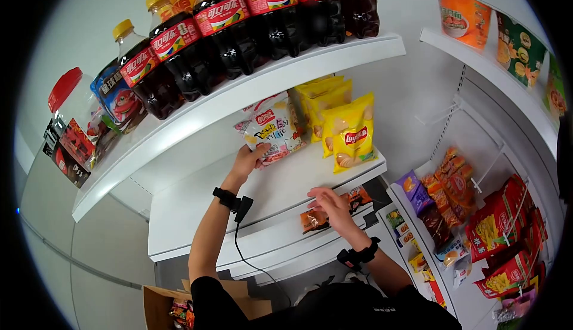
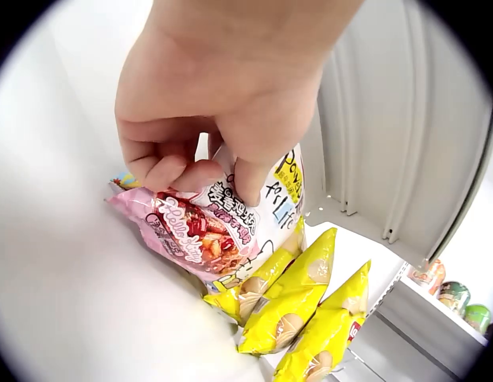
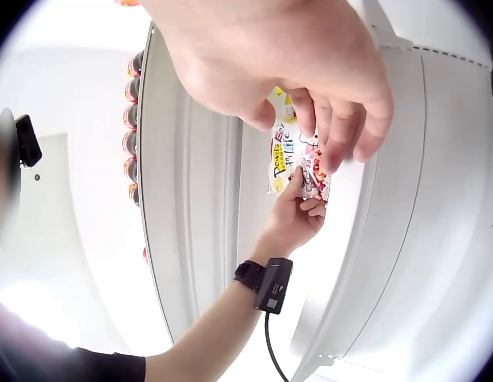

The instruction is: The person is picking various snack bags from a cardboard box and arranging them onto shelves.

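my left hand (image 1: 248,160) pinches the snack bag (image 1: 273,128) by its lower seam, on the white shelf (image 1: 280,193) beside yellow chip bags (image 1: 349,133). it seems light, crinkly, crushable. right hand (image 1: 329,207) is relaxed, empty.

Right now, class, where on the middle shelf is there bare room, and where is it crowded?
Bare: the shelf left of the left hand, and the front strip before the chip bags. Crowded: the back right, pink bag beside chip bags.
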Available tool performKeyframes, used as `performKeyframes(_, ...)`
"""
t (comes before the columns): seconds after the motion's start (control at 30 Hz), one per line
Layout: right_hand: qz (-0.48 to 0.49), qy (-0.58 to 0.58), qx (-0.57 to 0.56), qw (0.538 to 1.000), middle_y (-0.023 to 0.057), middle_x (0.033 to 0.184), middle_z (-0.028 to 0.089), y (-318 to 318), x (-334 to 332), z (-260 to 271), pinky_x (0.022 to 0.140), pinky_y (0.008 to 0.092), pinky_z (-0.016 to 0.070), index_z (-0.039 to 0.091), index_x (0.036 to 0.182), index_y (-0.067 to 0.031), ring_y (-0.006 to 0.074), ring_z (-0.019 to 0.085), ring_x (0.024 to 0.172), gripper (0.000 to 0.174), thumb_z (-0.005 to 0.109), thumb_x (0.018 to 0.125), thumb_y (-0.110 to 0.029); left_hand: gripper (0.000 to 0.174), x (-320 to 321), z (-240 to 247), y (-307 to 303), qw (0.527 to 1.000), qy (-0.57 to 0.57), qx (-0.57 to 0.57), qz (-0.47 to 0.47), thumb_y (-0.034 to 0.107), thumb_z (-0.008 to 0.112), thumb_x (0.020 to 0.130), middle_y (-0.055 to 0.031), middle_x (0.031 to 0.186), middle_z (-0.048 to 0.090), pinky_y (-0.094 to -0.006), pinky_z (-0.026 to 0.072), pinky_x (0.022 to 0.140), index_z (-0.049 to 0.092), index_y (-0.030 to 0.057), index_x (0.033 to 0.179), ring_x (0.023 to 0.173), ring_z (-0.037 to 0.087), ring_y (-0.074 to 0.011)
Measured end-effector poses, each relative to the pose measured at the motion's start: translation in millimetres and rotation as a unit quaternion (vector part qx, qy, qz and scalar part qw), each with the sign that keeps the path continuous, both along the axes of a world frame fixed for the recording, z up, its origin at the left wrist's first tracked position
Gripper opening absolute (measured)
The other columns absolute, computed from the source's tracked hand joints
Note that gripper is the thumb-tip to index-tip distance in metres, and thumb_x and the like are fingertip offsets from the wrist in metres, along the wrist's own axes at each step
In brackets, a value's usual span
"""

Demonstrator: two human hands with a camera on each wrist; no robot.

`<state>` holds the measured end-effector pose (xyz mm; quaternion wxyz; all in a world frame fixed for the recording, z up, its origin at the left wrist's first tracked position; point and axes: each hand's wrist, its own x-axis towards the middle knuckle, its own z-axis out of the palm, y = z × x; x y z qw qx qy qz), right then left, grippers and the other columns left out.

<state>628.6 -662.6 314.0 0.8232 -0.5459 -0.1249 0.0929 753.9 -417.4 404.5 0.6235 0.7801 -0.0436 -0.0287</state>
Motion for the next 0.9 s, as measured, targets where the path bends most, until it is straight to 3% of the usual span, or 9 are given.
performKeyframes(0.3, 0.027, -0.011, 0.015, 0.999, 0.0065, 0.11, 0.057, -5, 2, -4, 0.08, 0.0243, 0.0435, 0.05, 0.117, -0.0052, 0.0138, 0.058, 0.094, 0.027, 0.044, 0.097, -0.023, 0.024, 16, -11, -8, 0.999, 0.012, 0.032, -0.004, 0.029, 0.064, 0.084, 0.0021, 0.069, 0.052, -0.02, 0.032, 0.047, 0.058, 0.0065, 0.091, 0.05, 0.037, -0.0048)
performKeyframes(0.67, 0.03, -0.015, 0.021, 0.999, 0.0081, 0.111, 0.055, -4, 2, -1, 0.083, 0.0262, 0.0444, 0.05, 0.116, -0.0031, 0.0158, 0.059, 0.095, 0.026, 0.044, 0.097, -0.019, 0.033, 12, -14, 0, 0.998, 0.05, 0.028, 0.004, 0.035, 0.066, 0.082, 0.003, 0.068, 0.048, -0.0199, 0.0286, 0.047, 0.057, 0.0051, 0.093, 0.053, 0.036, -0.005)
performKeyframes(0.9, 0.019, -0.017, -0.01, 1.0, 0.0046, 0.112, 0.057, -3, 1, -1, 0.079, 0.0229, 0.0434, 0.051, 0.116, -0.0062, 0.0131, 0.059, 0.094, 0.026, 0.044, 0.096, -0.021, 0.04, 4, -10, 3, 0.998, 0.042, 0.031, 0.02, 0.041, 0.065, 0.083, 0.0021, 0.066, 0.045, -0.0205, 0.0295, 0.047, 0.056, 0.0026, 0.089, 0.053, 0.036, -0.0061)
